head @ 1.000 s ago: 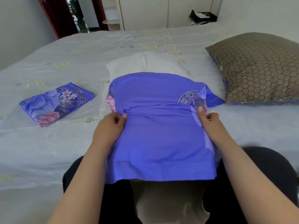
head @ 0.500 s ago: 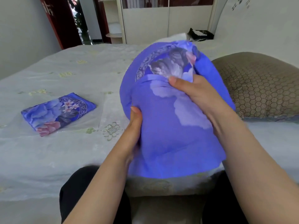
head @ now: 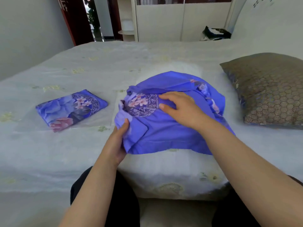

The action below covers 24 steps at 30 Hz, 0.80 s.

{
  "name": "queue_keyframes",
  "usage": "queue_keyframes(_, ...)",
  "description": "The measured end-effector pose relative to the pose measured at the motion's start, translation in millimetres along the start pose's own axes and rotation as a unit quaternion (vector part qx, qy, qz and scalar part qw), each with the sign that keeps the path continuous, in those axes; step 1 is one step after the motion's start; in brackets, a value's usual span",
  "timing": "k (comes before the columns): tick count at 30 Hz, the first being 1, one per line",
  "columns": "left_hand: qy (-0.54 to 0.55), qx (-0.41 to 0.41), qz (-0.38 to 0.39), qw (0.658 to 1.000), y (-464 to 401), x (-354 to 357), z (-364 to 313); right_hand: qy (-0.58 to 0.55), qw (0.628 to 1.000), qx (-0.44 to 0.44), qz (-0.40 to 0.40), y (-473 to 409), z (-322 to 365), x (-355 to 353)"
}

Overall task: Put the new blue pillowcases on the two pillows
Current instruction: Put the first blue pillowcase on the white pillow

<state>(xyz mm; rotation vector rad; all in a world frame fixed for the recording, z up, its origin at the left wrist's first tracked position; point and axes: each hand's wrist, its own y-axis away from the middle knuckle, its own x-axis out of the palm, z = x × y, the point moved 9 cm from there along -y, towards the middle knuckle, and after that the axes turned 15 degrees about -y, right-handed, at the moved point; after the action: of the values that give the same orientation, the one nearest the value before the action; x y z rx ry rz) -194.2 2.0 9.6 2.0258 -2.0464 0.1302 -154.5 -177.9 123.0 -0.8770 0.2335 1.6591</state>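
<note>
Two blue pillowcases show on the bed [head: 68,153], and two pillows. The first pillowcase [head: 165,133], plain blue with a flowered panel on top, is bunched over a white pillow [head: 164,171] lying in the middle of the bed in front of the person; the pillow's white fabric sticks out at the near end toward the bed's edge and a pale patch of it shows past the far end, so the cover sits only round its middle. The second pillowcase [head: 72,109] lies folded flat as a neat rectangle to the left, well apart from the first, with bare bedspread all round it. The second pillow [head: 268,90], in a brown honeycomb-patterned cover, rests at the right side of the bed, near the bunched blue cloth but not touching it. The left hand [head: 117,141] grips the left near edge of the first pillowcase, thumb on top of a folded flap and fingers curled beneath. The right hand [head: 178,105] lies on top of the cloth beside the flowered panel, fingers stretched out and slightly parted, pressing down. The near edge of the bed runs just in front of the person's dark-clad legs [head: 105,202]. Beyond the bed stand a white wardrobe [head: 180,22] and an open doorway [head: 98,18], and a dark bundle [head: 214,33] sits at the far right corner
</note>
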Motion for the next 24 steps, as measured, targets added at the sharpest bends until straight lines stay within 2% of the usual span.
queue_keyframes(1,-0.04,0.013,-0.016,0.999,-3,-7,-3,0.036,0.999,-0.006,-0.02,10,-10,-8)
queue_keyframes(3,-0.143,0.06,-0.091,0.984,-5,-19,-19,0.034,0.999,0.022,-0.013,31,-28,-16)
queue_keyframes(5,-0.243,0.141,-0.186,0.941,4,-22,-50,0.01,0.999,0.045,0.014,50,-46,-20)
queue_keyframes(6,-0.301,0.216,-0.211,0.905,12,-16,-72,0.002,0.999,0.049,0.024,60,-53,-23)
queue_keyframes(7,-0.379,0.303,-0.21,0.849,21,-2,-91,-0.01,0.999,0.044,0.025,68,-58,-27)
queue_keyframes(9,-0.559,0.408,-0.138,0.709,30,38,-106,-0.031,0.999,0.025,0.014,81,-64,-33)
queue_keyframes(10,-0.629,0.413,-0.097,0.651,28,50,-102,-0.037,0.999,0.017,0.006,87,-65,-34)
queue_keyframes(11,-0.677,0.401,-0.066,0.614,23,56,-96,-0.041,0.999,0.011,-0.006,92,-67,-34)
queue_keyframes(12,-0.703,0.388,-0.048,0.594,20,58,-91,-0.038,0.999,-0.002,-0.022,97,-68,-33)
queue_keyframes(14,-0.721,0.382,-0.049,0.576,18,58,-89,-0.001,0.996,-0.047,-0.077,104,-64,-37)
queue_keyframes(17,-0.732,0.387,-0.104,0.551,24,63,-99,0.044,0.979,-0.098,-0.173,110,-51,-47)
queue_keyframes(18,-0.727,0.381,-0.126,0.557,27,66,-104,0.048,0.976,-0.096,-0.189,109,-46,-49)
queue_keyframes(20,-0.705,0.355,-0.153,0.594,27,71,-113,0.045,0.976,-0.073,-0.201,104,-36,-48)
queue_keyframes(22,-0.688,0.326,-0.148,0.631,20,78,-113,0.067,0.979,-0.058,-0.182,92,-24,-43)
queue_keyframes(24,-0.69,0.293,-0.129,0.649,4,82,-107,0.085,0.983,-0.036,-0.161,76,-25,-45)
